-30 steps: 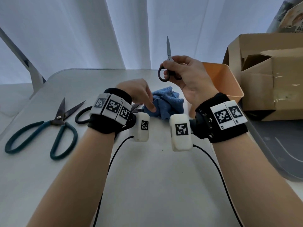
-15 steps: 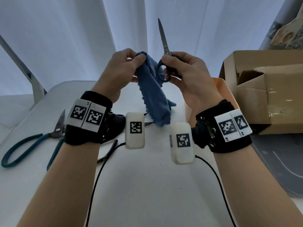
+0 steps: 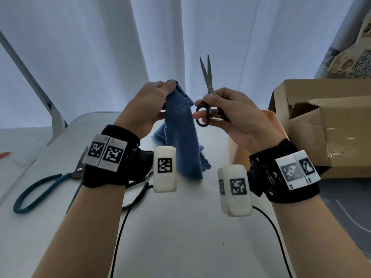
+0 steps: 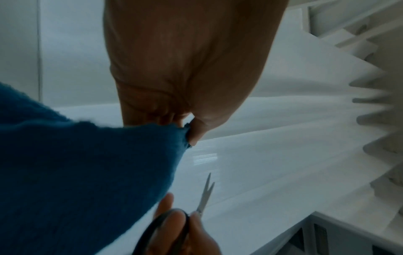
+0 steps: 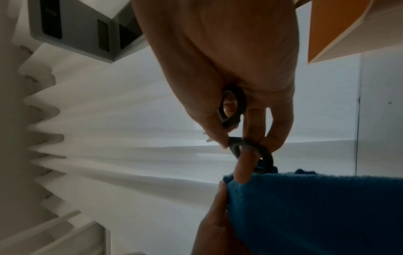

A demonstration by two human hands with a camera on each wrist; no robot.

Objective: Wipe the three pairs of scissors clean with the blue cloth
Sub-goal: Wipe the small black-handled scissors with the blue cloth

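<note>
Looks like barely started tbh. Right hand (image 3: 239, 115) has its fingers hooked through the loops of the small black scissors (image 3: 207, 93), blades up and slightly apart. Left hand (image 3: 148, 105) pinches the blue cloth (image 3: 182, 137) just beside them, not touching the blades. The teal scissors (image 3: 46, 187) and a third pair, mostly hidden, wait on the worktop (image 3: 180, 227).

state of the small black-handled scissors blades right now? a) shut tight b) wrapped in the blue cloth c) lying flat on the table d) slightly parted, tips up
d: the small black-handled scissors in the right hand point up with tips slightly parted, beside the blue cloth held in the left hand.
</note>
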